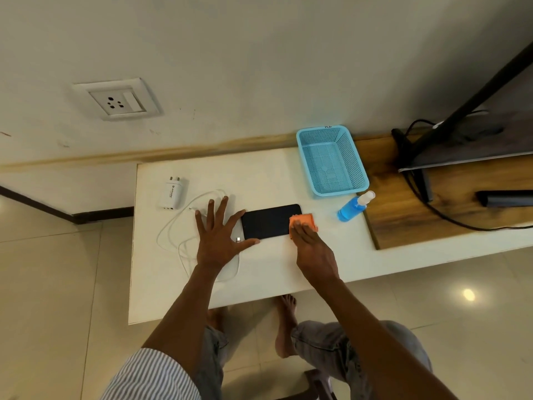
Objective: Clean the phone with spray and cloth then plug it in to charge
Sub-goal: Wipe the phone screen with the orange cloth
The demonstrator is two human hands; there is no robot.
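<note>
The phone (pixel 271 221) lies flat, screen up, on the white table (pixel 274 272), held between your two hands. Your right hand (pixel 310 246) presses the orange cloth (pixel 304 220) onto the phone's right end; the fingers lie together over the cloth, and whether they curl round it cannot be told. Your left hand (pixel 220 238) rests palm down at the phone's left end, fingers spread wide, forefinger and thumb bracketing that end to steady it. Just beyond the right fingertips stands the blue spray bottle (pixel 353 207), upright and apart from the phone, with the blue basket (pixel 331 160) behind it. Under and beyond the left fingers the white cable (pixel 176 223) lies looped, its loose plug (pixel 238 239) between thumb and forefinger, not in the phone. The charger (pixel 172 194) lies past the left fingertips, out of the wall socket (pixel 116 101). Wiping appears under way; plugging in is judged wholly undone. Both arms reach forward and down, nearly straight.
</note>
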